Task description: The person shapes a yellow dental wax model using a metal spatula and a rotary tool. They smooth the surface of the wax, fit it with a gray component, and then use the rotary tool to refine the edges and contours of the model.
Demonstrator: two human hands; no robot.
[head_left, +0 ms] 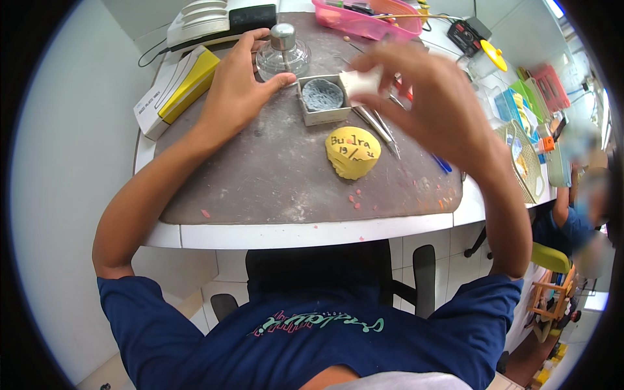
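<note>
My left hand (244,84) curls round a squat clear glass spirit lamp (296,60) with a metal cap, its thumb at the near side. Just right of the lamp sits a small open cardboard box (327,117) holding a grey, rough-textured round mass (323,95). My right hand (432,97) hovers over the mat, smeared by motion, with thumb and forefinger apart. A white piece (361,84) shows between them beside the box; whether the hand touches it is unclear. Nearer me lies a yellow cast (353,153) with handwriting on its flat face.
Slim metal tools (377,123) lie under my right hand. Pink crumbs (354,198) dot the grey mat (260,188). A yellow-and-white box (179,91) stands left, a pink tray (370,23) at the back. A woven basket (530,166) is at right; another person sits beyond.
</note>
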